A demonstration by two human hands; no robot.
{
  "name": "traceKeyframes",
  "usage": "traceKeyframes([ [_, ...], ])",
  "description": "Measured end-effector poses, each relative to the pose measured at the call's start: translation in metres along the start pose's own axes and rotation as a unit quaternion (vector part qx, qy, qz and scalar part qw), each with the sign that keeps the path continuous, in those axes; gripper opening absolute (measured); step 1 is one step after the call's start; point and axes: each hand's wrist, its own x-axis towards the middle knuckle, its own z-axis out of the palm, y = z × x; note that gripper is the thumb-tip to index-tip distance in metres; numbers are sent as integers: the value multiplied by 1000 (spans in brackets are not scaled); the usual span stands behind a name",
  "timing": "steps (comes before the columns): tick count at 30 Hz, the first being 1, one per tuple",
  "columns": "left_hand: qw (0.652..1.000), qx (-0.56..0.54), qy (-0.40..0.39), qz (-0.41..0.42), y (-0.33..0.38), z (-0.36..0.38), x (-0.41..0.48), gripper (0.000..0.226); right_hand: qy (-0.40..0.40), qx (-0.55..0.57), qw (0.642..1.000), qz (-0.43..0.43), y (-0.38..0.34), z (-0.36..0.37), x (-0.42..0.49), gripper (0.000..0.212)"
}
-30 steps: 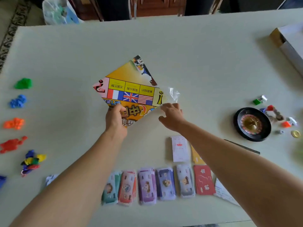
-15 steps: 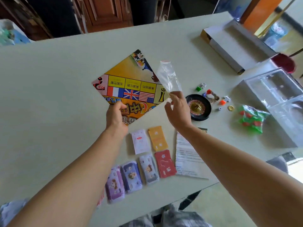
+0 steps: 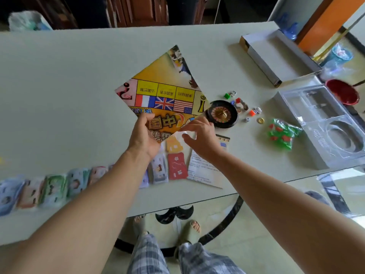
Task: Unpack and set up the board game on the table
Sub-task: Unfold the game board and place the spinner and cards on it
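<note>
The tabletop (image 3: 59,86) is a pale, matte cream slab with a plain straight edge, and past its far side stands dark wooden furniture (image 3: 138,10). At my far left, along the near edge, lies a row of play-money packs (image 3: 39,190), soft rectangles in shiny wrap, blurred here. Next comes the game board (image 3: 164,95), a glossy folded square turned like a diamond, printed yellow with three flags. My left hand (image 3: 144,135) grips its near corner, thumb on the printed face. I cannot tell whether its far corner touches the tabletop. Just right of it my right hand (image 3: 199,139) pinches a scrap of clear film (image 3: 187,133) between thumb and curled fingers, at the board's lower right edge. Under my hands lie an orange card stack (image 3: 173,145), a red card stack (image 3: 177,167) and a white printed sheet (image 3: 203,171), all flat. Beside the board's right corner sits the round black roulette wheel (image 3: 221,114) with a gold centre, and near it are scattered small tokens (image 3: 239,103) and a gold coin (image 3: 260,120). Further right is a crinkled green bag of pieces (image 3: 282,133), then a clear moulded tray (image 3: 325,123) with a ring-shaped hollow. A shallow white cardboard box (image 3: 276,56) lies behind them, with a red bowl (image 3: 341,93) at the right edge. Below the tabletop is a shiny tiled floor (image 3: 256,214).
</note>
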Motion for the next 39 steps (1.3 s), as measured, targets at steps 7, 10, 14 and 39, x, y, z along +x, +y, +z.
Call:
traceKeyframes([
  [7, 987, -82, 127, 48, 57, -98, -30, 13, -126, 155, 979, -36, -100, 56, 11, 37],
  [10, 980, -113, 139, 83, 92, -153, -44, 16, -54, 308, 945, 94, -142, 84, 19, 38],
  [14, 971, -149, 159, 103, 132, -223, -62, 19, -114, 406, 884, 201, -191, 130, 34, 38],
  [39, 888, -206, 328, 247, 239, -536, -198, 23, -271, 245, 912, 184, -445, 417, 12, 9],
])
